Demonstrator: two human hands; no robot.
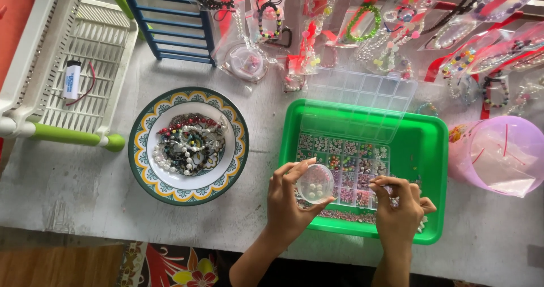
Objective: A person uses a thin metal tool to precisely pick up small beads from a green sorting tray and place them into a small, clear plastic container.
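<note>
My left hand [290, 205] holds a small clear round dish [315, 183] with a few pale beads in it, tilted up over the bead box. My right hand [398, 207] pinches something tiny at its fingertips above the clear compartmented bead box [345, 159], which sits inside a green tray [428, 151]. The box's clear lid [362, 103] stands open at the far side. Both hands hover over the near part of the tray.
A patterned plate [188, 145] of beaded bracelets lies to the left. A white and green rack [68, 66] holds a small white cylinder with a red wire. Packaged bracelets [396, 32] line the far edge. A pink tub [501, 154] with plastic sits at right.
</note>
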